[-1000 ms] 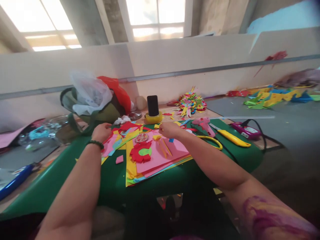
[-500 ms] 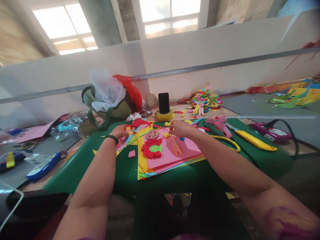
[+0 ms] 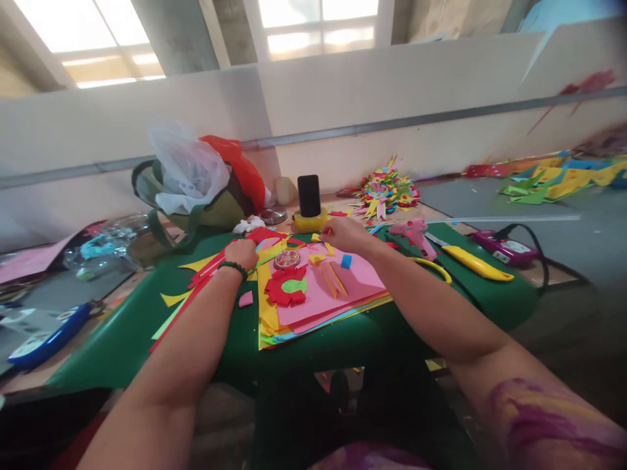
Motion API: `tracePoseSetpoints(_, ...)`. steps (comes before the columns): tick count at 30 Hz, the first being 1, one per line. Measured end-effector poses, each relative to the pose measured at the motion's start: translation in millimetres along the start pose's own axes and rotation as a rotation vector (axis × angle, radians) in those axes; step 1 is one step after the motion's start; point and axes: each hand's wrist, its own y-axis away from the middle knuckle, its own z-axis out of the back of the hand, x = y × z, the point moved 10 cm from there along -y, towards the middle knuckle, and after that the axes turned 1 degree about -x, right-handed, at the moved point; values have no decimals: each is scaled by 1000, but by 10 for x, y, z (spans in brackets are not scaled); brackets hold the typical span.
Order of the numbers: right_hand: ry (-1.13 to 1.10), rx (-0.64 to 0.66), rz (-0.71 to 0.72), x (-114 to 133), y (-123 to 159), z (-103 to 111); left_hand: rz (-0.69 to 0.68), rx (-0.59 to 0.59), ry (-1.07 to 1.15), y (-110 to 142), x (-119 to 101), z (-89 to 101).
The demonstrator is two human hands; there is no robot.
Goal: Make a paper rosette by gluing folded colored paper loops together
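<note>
My left hand [image 3: 242,253], with a dark bead bracelet, is curled low over the coloured paper scraps. Red paper strips [image 3: 210,267] run out from beside it towards the lower left; its fingertips are hidden. My right hand [image 3: 345,235] is pinched above the back of a stack of pink paper [image 3: 313,313]; what is between its fingers is too small to make out. On the stack lie a red paper flower [image 3: 277,287] with a green centre, a folded yellow paper piece [image 3: 333,279], a round patterned disc [image 3: 287,260] and a blue paper square [image 3: 346,262].
A pink glue gun [image 3: 414,235] and a yellow utility knife [image 3: 473,261] lie on the right of the green mat [image 3: 117,339]. Behind stand a phone [image 3: 308,194] in a yellow tape roll [image 3: 308,222], a heap of paper rosettes [image 3: 386,192] and a green bag [image 3: 215,215].
My left hand has moved rightwards over the scraps, and red, green and yellow paper strips now spread to its left. My right hand stays pinched near the same spot. The view has swung.
</note>
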Motion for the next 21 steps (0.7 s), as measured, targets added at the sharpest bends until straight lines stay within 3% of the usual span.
tracePoseSetpoints(7, -64, -132, -46, -82, -1, 176, 41, -41, -66, 25, 81, 72)
tracePoseSetpoints(18, -44, -70, 30, 124, 42, 78, -43, -106, -185, 17, -103, 106)
tracePoseSetpoints(21, -56, -68, 38, 126, 36, 66, 8, -133, -117, 6, 3, 206)
